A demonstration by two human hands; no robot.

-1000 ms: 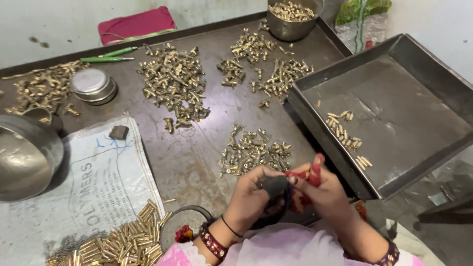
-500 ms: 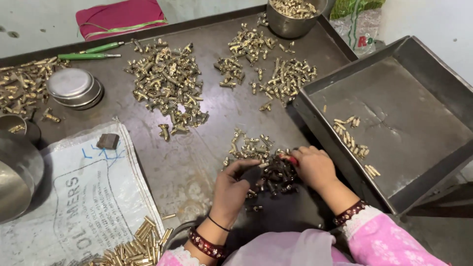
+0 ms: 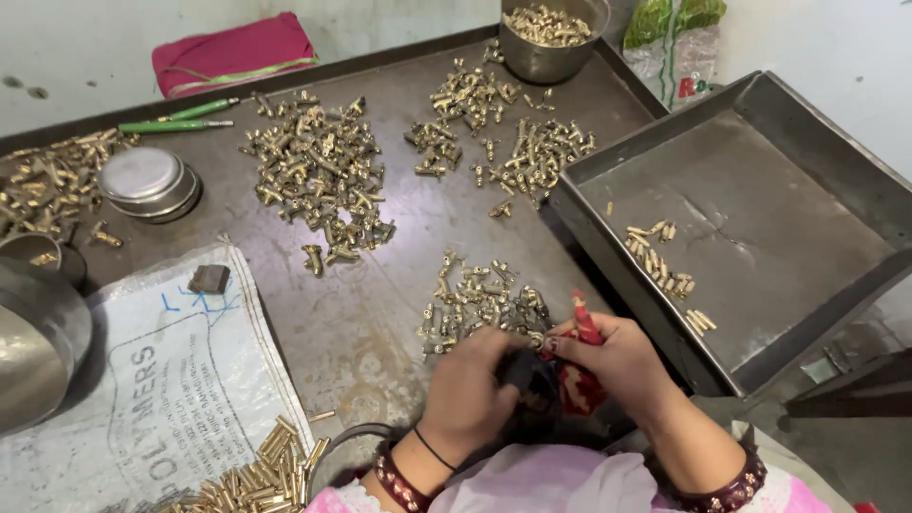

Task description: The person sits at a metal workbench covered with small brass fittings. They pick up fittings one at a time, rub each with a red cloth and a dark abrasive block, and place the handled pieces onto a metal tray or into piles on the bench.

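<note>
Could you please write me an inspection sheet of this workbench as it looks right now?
Surface: dark metal table, scuffed, with a printed white sack laid flat at one corner.
Job's things: near pile of small brass fittings just ahead of both hands; a red-handled tool in the right hand.
Clutter: larger brass piles and, brass tubes on the sack, steel bowl of parts, round tin, green pens, metal tray holding a few pins.
Hands: left hand and right hand close together, curled over a small dark part.
Cables: nothing seen.
Surroundings: pale wall, red cloth pouch, green plastic bag.
</note>
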